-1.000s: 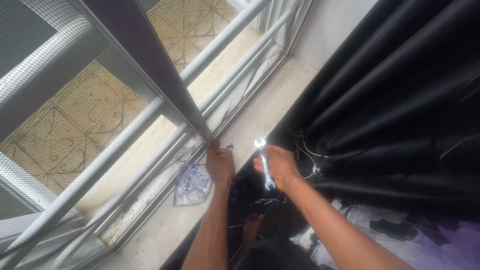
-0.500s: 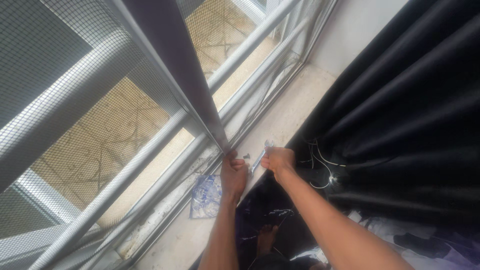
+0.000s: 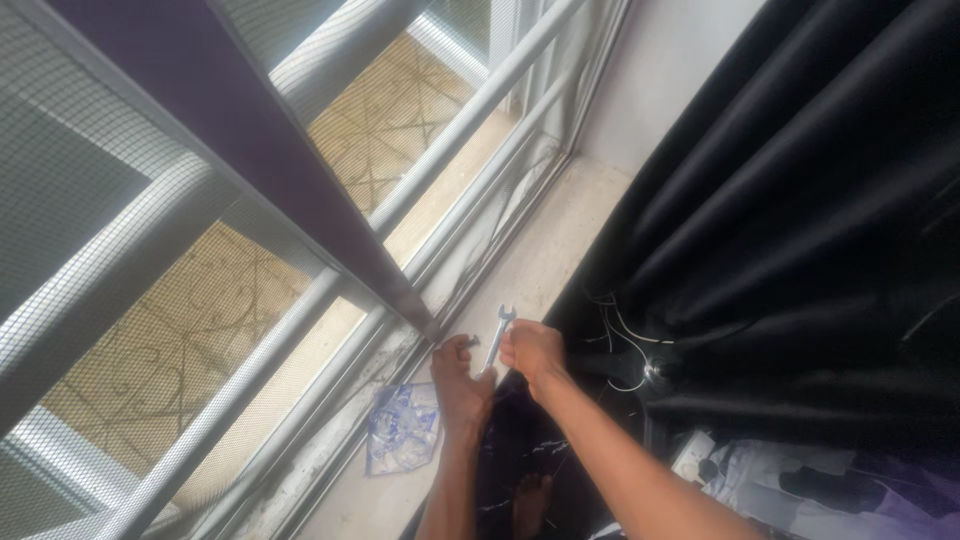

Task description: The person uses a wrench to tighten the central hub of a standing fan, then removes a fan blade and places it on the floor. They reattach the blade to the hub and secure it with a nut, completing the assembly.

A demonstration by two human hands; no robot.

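Since the earlier frames the view has been shifted and the spanner (image 3: pixel 496 338) has been swung from lying across the right palm to standing steeply, its open head raised over the sill. It is clamped in the closed fingers of the right hand (image 3: pixel 530 350), which is held just beside the left hand (image 3: pixel 458 372). The left hand is pressed down on the pale stone sill (image 3: pixel 540 262) at the foot of a dark upright frame bar (image 3: pixel 300 195), with its fingers curled together near a small dark bolt (image 3: pixel 465 341); whether the bolt is actually pinched cannot be told. A crumpled blue and white plastic bag (image 3: pixel 402 428) lies on the sill just behind the left wrist. A mesh screen (image 3: pixel 120 300) and grey rails fill the window, and a black curtain (image 3: pixel 790 200) hangs on the right, with thin white wires (image 3: pixel 612 330) at its hem. The fastening at the base of the bar appears to be the step in hand. Judged from this, the spanner head would next need to be lowered and seated squarely on the bolt.
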